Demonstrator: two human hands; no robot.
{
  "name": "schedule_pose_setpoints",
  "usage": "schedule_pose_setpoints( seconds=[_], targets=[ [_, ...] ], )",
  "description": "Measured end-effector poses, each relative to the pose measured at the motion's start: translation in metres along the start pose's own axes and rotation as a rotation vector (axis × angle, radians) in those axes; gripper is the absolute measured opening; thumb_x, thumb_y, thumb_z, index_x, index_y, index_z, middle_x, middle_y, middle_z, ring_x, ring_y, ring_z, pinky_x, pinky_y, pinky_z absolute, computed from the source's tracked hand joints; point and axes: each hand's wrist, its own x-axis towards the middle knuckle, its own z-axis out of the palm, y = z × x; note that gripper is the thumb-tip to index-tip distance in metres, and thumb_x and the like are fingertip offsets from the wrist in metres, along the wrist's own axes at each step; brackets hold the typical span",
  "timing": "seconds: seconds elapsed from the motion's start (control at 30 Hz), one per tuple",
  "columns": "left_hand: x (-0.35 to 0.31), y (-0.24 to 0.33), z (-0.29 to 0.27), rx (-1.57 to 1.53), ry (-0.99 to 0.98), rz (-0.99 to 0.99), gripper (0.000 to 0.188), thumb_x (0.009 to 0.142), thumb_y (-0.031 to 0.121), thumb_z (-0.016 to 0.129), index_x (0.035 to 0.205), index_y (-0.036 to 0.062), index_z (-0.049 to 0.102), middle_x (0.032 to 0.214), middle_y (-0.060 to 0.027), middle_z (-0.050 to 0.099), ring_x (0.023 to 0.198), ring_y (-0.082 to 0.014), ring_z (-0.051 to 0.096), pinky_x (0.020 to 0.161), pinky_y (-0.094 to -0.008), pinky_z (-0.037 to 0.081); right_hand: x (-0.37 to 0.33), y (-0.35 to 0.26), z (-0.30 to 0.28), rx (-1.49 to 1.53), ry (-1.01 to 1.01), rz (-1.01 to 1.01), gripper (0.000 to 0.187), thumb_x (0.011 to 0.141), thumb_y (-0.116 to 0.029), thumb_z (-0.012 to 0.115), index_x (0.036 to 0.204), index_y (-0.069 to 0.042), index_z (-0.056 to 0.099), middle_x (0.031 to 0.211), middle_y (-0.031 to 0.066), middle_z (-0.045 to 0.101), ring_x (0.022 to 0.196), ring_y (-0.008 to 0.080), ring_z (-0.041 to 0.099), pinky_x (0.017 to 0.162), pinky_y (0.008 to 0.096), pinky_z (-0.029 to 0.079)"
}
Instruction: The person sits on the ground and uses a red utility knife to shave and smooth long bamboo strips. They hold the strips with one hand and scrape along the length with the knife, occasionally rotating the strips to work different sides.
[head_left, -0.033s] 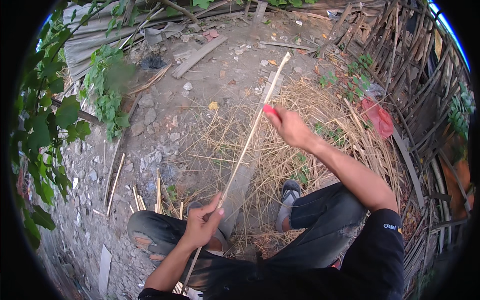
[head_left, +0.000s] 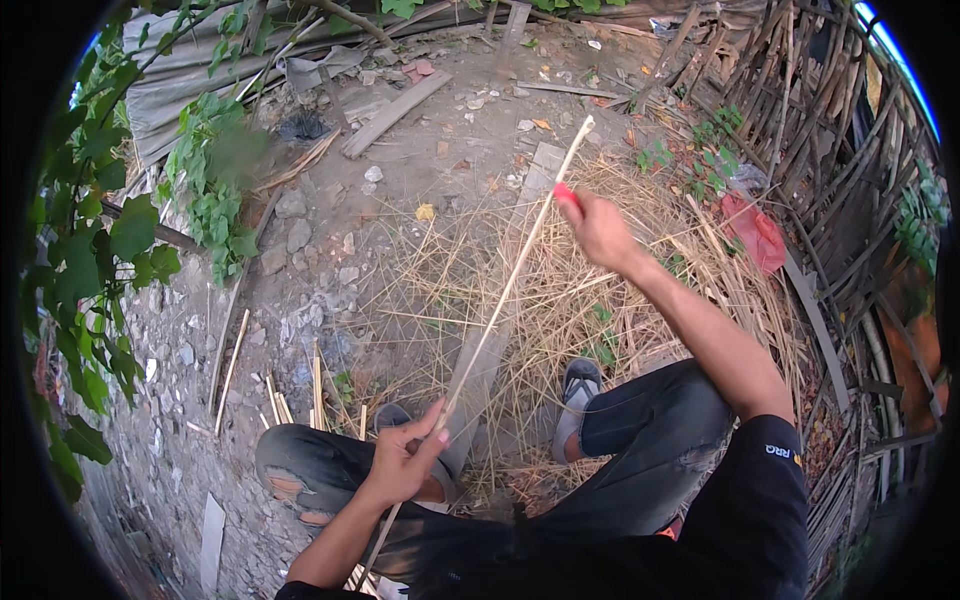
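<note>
A long, thin pale stick [head_left: 512, 285] slants from my lap up toward the far right. My left hand [head_left: 408, 462] is closed around its lower part, above my left knee, and the stick's near end runs down past my wrist. Farther up, my right hand [head_left: 606, 236] grips a small tool with a red handle [head_left: 566, 196], held against the stick below its far tip. Fingers hide the rest of that tool, so its blade or edge cannot be made out. The stick's upper stretch looks lighter and peeled.
A flat board [head_left: 480, 365] lies between my feet. Loose straw-like shavings [head_left: 620, 300] cover the ground on the right, near a red plastic bag [head_left: 755, 235] and a stick fence [head_left: 830, 130]. Cut sticks [head_left: 317, 385] stand beside my left knee; a grey plank [head_left: 397, 115] lies farther off.
My right hand with the red-handled tool has shifted up and to the right along the stick. The stick's far tip has swung slightly right and down. My left hand has barely moved.
</note>
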Motion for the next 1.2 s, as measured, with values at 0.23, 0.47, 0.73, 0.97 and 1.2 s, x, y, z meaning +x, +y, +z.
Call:
schedule_pose_setpoints(
  seconds=[0.23,0.47,0.73,0.97,1.2],
  targets=[
    [-0.054,-0.021,-0.016,-0.062,-0.109,-0.037,0.051,0.101,0.009,0.066,0.149,0.0013,0.051,0.098,-0.0024,0.071,0.085,-0.0029,0.061,0.073,-0.0201,0.049,-0.003,0.089,-0.044,-0.238,0.262,0.051,0.047,0.105,-0.041,0.052,0.1,0.005,0.063,0.079,0.0257,0.066,0.078,0.0405,0.067,0.075,0.0503,0.05],
    [-0.032,-0.002,-0.01,0.048,0.019,-0.004,0.048,0.103,0.012,0.064,0.148,0.0035,0.053,0.075,0.0045,0.063,0.059,0.0009,0.048,0.055,-0.0177,0.04,-0.025,-0.002,-0.033,-0.078,0.011,-0.169,0.054,0.105,-0.047,0.052,0.091,0.004,0.065,0.067,0.0217,0.061,0.062,0.0354,0.059,0.065,0.0464,0.047],
    [-0.024,0.002,-0.008,-0.185,0.067,0.043,0.048,0.106,0.009,0.055,0.153,0.0053,0.046,0.063,0.0079,0.046,0.051,0.0,0.037,0.046,-0.0198,0.031,-0.072,-0.07,-0.006,-0.128,-0.399,-0.476,0.054,0.104,-0.048,0.051,0.093,0.002,0.068,0.067,0.0241,0.064,0.067,0.0424,0.067,0.068,0.052,0.052],
    [-0.018,0.005,-0.002,-0.139,0.081,0.051,0.05,0.106,0.01,0.056,0.154,0.0056,0.045,0.063,0.0076,0.046,0.051,-0.0003,0.038,0.047,-0.0197,0.031,-0.086,-0.087,0.015,-0.104,-0.402,-0.431,0.052,0.104,-0.047,0.051,0.097,0.001,0.068,0.074,0.0259,0.067,0.074,0.0456,0.069,0.071,0.054,0.054],
    [-0.017,0.011,0.002,-0.179,0.062,0.021,0.048,0.106,0.009,0.058,0.153,0.0067,0.048,0.063,0.0069,0.046,0.05,-0.0007,0.038,0.046,-0.0204,0.03,-0.064,-0.066,0.017,-0.123,-0.287,-0.456,0.049,0.106,-0.043,0.051,0.091,0.001,0.065,0.065,0.0243,0.062,0.065,0.0454,0.066,0.064,0.0527,0.051]
  ],
)
